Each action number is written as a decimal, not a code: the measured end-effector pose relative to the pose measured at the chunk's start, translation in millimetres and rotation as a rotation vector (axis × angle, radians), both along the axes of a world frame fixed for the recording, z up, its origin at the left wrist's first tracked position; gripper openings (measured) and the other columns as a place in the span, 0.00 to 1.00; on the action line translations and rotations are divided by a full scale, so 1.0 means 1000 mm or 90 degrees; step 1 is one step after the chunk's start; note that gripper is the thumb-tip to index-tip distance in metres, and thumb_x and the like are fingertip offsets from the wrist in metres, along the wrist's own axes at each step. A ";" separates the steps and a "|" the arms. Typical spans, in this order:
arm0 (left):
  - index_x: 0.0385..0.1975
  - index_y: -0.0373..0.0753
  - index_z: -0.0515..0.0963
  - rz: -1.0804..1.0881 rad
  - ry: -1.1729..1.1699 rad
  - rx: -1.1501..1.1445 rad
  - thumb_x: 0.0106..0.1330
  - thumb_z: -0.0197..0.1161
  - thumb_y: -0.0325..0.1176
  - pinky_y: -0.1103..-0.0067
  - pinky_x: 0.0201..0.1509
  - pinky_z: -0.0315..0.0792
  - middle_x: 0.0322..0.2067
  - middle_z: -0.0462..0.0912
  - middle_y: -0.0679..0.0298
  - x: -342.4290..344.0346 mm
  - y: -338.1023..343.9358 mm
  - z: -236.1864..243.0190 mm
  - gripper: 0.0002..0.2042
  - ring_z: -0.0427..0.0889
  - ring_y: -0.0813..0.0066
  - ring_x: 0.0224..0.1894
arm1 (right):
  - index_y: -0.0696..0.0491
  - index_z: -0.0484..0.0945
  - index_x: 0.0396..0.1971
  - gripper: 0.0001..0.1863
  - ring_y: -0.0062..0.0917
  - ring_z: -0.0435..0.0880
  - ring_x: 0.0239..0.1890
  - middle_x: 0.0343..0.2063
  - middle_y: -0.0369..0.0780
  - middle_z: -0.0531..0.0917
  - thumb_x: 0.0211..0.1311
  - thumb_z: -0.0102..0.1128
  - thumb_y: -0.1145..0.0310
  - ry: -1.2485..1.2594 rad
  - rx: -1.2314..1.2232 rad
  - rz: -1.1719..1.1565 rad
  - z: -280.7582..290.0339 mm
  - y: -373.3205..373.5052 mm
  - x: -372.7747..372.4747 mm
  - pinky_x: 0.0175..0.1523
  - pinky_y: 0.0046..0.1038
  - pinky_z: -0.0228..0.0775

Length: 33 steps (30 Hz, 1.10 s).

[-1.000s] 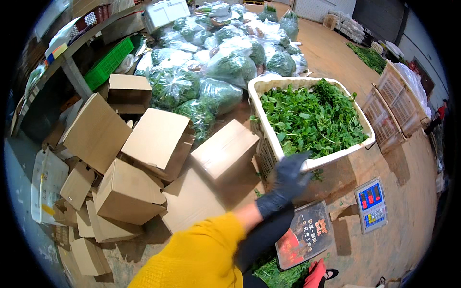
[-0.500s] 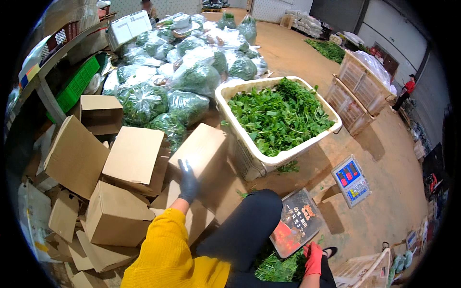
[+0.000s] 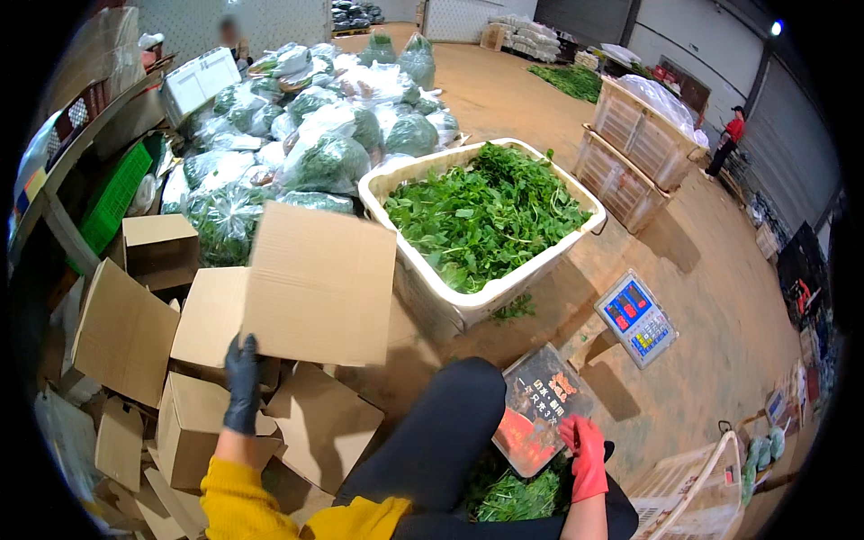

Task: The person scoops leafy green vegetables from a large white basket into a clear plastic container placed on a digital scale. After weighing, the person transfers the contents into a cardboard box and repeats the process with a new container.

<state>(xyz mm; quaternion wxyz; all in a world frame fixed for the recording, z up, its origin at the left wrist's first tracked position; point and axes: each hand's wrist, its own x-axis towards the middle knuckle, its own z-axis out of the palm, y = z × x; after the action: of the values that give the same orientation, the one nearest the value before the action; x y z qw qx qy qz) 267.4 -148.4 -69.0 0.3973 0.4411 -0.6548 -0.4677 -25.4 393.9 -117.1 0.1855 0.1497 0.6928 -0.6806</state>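
My left hand (image 3: 241,382), in a dark glove, grips the lower left edge of a brown cardboard box (image 3: 319,288). The box is raised, with one broad side facing me. To the right, my right hand (image 3: 587,459) wears a red glove. Its fingers are loosely bent and apart, with nothing seen in them, beside the scale's dark printed platform (image 3: 549,405). The scale's display panel (image 3: 636,319) stands just beyond, its red digits lit. Loose cut greens (image 3: 517,497) lie below the platform, partly hidden by my legs.
Several other cardboard boxes (image 3: 121,333) are heaped at my left. A large white crate (image 3: 432,301) full of leafy greens stands ahead, with bagged greens (image 3: 328,162) piled behind it. Stacked crates (image 3: 621,175) stand farther right. Another crate (image 3: 688,495) is at the lower right.
My left hand has shifted from the box's side to its lower left edge, and the box has been lifted and turned. My right hand has risen beside the platform. The view has swung right.
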 end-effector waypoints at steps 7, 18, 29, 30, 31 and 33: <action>0.39 0.33 0.73 -0.223 0.108 -0.088 0.67 0.48 0.38 0.80 0.39 0.72 0.34 0.77 0.62 -0.012 0.050 0.093 0.13 0.75 0.76 0.36 | 0.60 0.67 0.49 0.24 0.28 0.79 0.39 0.41 0.46 0.77 0.61 0.50 0.56 0.157 -0.174 0.131 0.146 -0.099 0.012 0.48 0.25 0.69; 0.48 0.35 0.70 -0.698 0.165 0.208 0.56 0.62 0.33 0.75 0.48 0.70 0.40 0.77 0.56 -0.200 0.161 0.099 0.20 0.76 0.65 0.42 | 0.61 0.70 0.47 0.22 0.21 0.76 0.36 0.38 0.39 0.78 0.51 0.58 0.71 0.478 0.029 0.023 0.254 -0.057 -0.027 0.40 0.22 0.67; 0.24 0.44 0.78 -0.631 -0.604 -0.826 0.44 0.59 0.28 0.67 0.41 0.70 0.26 0.80 0.58 -0.324 0.038 0.005 0.07 0.79 0.58 0.33 | 0.58 0.76 0.41 0.16 0.17 0.74 0.27 0.30 0.36 0.80 0.49 0.53 0.74 0.327 0.394 0.023 0.137 0.038 -0.059 0.32 0.19 0.65; 0.21 0.44 0.78 -0.648 -0.609 -0.814 0.43 0.59 0.30 0.67 0.39 0.70 0.24 0.79 0.57 -0.337 0.037 -0.004 0.05 0.78 0.57 0.31 | 0.58 0.76 0.40 0.16 0.17 0.74 0.27 0.29 0.36 0.80 0.49 0.52 0.74 0.318 0.422 0.025 0.123 0.040 -0.067 0.32 0.20 0.65; 0.20 0.44 0.79 -0.654 -0.575 -0.825 0.43 0.58 0.31 0.67 0.39 0.69 0.22 0.79 0.58 -0.340 0.041 -0.003 0.04 0.78 0.58 0.30 | 0.58 0.76 0.40 0.15 0.17 0.74 0.27 0.29 0.36 0.80 0.49 0.52 0.74 0.307 0.448 0.033 0.111 0.041 -0.073 0.31 0.20 0.65; 0.18 0.44 0.79 -0.656 -0.536 -0.831 0.43 0.57 0.32 0.68 0.38 0.68 0.21 0.79 0.59 -0.336 0.045 -0.004 0.04 0.78 0.59 0.29 | 0.57 0.77 0.40 0.15 0.20 0.76 0.30 0.31 0.38 0.80 0.49 0.53 0.75 0.287 0.470 0.049 0.079 0.046 -0.083 0.35 0.22 0.66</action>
<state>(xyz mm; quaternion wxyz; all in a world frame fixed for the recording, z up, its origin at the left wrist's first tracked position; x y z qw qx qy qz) -69.0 -103.4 -72.6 0.0400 -0.0814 -0.9932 0.0725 -108.8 439.5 -37.9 -0.0113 0.0273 0.9179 -0.3957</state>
